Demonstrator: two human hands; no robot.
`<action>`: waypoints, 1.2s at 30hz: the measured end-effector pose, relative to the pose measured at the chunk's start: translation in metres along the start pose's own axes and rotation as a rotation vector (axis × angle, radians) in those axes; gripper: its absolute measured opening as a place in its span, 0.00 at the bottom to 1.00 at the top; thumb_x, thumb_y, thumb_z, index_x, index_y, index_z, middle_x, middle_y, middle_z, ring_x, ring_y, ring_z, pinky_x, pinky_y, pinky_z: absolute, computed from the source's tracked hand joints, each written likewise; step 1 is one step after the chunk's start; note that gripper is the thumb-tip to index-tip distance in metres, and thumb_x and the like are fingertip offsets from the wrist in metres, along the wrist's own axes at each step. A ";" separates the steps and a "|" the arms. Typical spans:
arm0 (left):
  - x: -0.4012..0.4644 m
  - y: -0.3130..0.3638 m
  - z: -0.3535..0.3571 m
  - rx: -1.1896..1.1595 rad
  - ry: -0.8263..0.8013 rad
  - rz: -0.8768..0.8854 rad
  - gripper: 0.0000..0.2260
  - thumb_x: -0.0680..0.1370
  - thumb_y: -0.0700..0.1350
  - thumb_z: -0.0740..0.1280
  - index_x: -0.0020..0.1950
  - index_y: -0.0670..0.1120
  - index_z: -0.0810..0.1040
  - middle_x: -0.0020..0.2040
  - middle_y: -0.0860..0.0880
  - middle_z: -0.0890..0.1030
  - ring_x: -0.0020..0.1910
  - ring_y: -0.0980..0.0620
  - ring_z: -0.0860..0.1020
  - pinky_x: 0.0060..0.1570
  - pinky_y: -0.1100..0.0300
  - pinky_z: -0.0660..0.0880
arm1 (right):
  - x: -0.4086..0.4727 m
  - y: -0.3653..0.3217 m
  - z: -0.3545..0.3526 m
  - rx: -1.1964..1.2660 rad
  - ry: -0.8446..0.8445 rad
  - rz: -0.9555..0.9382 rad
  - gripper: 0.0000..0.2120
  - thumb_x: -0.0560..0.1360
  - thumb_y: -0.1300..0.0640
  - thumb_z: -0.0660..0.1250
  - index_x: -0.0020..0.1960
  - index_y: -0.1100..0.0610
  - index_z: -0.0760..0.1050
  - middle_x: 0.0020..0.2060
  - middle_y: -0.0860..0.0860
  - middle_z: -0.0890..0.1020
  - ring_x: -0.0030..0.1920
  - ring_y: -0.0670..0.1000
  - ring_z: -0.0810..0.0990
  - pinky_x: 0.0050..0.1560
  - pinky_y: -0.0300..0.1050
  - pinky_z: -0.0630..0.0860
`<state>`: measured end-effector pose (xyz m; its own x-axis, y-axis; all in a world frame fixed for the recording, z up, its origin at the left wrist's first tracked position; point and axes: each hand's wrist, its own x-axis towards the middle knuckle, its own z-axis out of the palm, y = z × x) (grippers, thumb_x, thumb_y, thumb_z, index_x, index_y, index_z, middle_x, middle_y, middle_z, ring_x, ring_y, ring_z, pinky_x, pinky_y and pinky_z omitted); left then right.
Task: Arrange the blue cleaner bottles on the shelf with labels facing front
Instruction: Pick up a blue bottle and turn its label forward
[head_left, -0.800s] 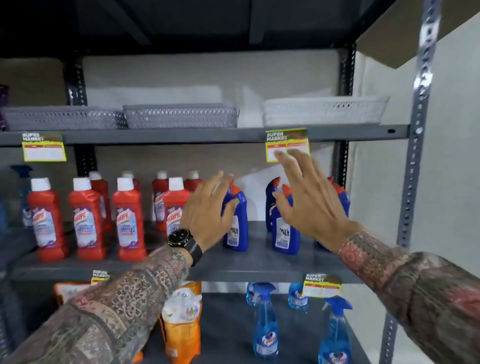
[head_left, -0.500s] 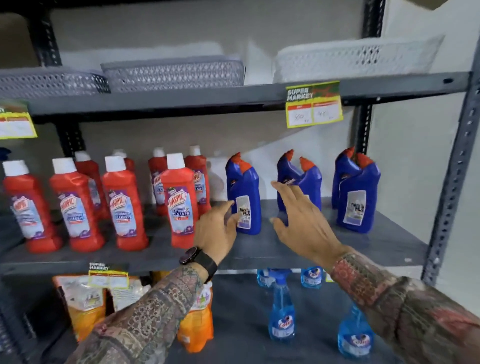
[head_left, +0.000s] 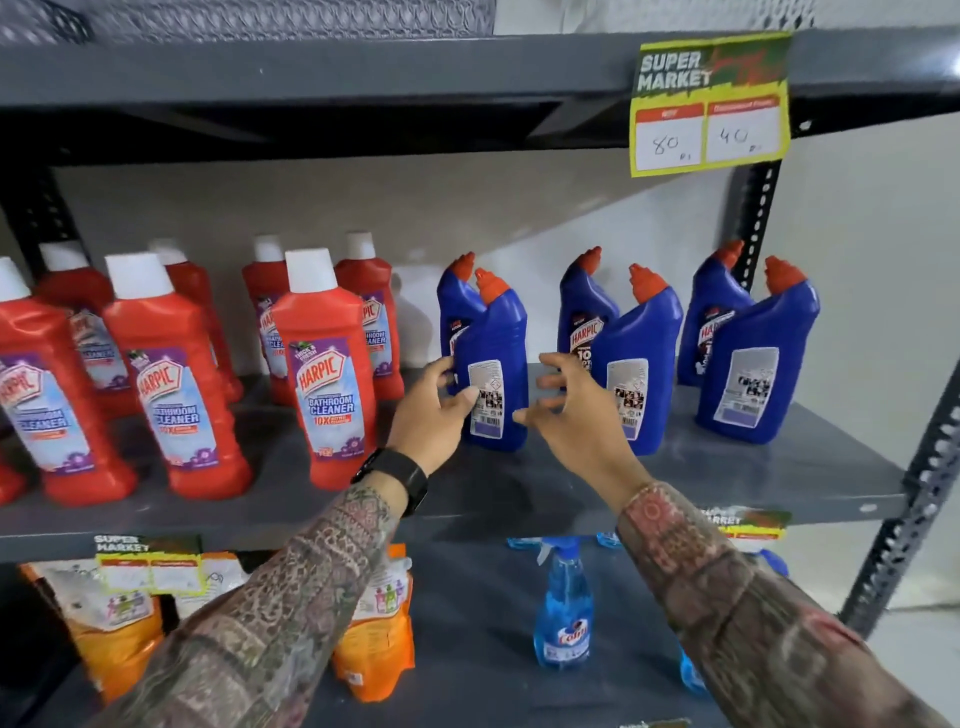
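Several blue cleaner bottles with orange caps stand in three pairs on the grey shelf (head_left: 753, 467). The front bottles, left (head_left: 493, 332), middle (head_left: 641, 332) and right (head_left: 753, 358), show their white back labels. The three behind them show Harpic fronts, one of them (head_left: 584, 312) in the middle pair. My left hand (head_left: 434, 410) is open with fingertips touching the left side of the front left bottle. My right hand (head_left: 571, 410) is open just right of that bottle, fingers curled toward it, partly hiding the middle bottle's base.
Several red Harpic bathroom cleaner bottles (head_left: 324, 364) fill the shelf's left half. A yellow price tag (head_left: 709, 104) hangs from the shelf above. Below stand orange pouches (head_left: 374, 639) and a blue spray bottle (head_left: 563, 608). A perforated upright (head_left: 914, 509) bounds the right side.
The view has come closer and lower on the shelf. Both hands have closed in from in front of the shelf to either side of the front left blue bottle.
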<state>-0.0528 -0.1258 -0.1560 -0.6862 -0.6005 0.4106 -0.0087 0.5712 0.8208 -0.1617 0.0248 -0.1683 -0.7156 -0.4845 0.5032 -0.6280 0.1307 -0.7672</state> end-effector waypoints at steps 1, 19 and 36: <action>0.002 -0.011 0.003 -0.049 -0.043 -0.019 0.23 0.82 0.41 0.68 0.77 0.44 0.70 0.66 0.46 0.81 0.42 0.74 0.81 0.38 0.80 0.73 | -0.002 0.007 0.008 0.013 -0.004 0.027 0.35 0.71 0.58 0.81 0.74 0.52 0.70 0.57 0.46 0.79 0.51 0.47 0.83 0.50 0.44 0.82; 0.021 -0.028 0.050 -0.340 -0.208 -0.052 0.19 0.76 0.58 0.74 0.64 0.54 0.81 0.55 0.53 0.89 0.53 0.57 0.87 0.54 0.61 0.83 | 0.018 0.055 0.032 -0.236 0.094 -0.097 0.25 0.62 0.41 0.82 0.54 0.44 0.77 0.35 0.33 0.77 0.36 0.32 0.77 0.38 0.28 0.70; 0.033 -0.021 0.039 -0.257 0.000 0.106 0.10 0.77 0.55 0.73 0.58 0.57 0.86 0.50 0.54 0.90 0.50 0.54 0.88 0.58 0.46 0.83 | 0.063 0.054 0.035 0.193 -0.235 -0.013 0.54 0.49 0.43 0.88 0.71 0.44 0.70 0.57 0.45 0.86 0.57 0.45 0.85 0.60 0.51 0.83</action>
<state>-0.1036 -0.1361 -0.1752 -0.6735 -0.5450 0.4994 0.2480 0.4698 0.8472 -0.2306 -0.0289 -0.1919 -0.6038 -0.6745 0.4248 -0.5505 -0.0326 -0.8342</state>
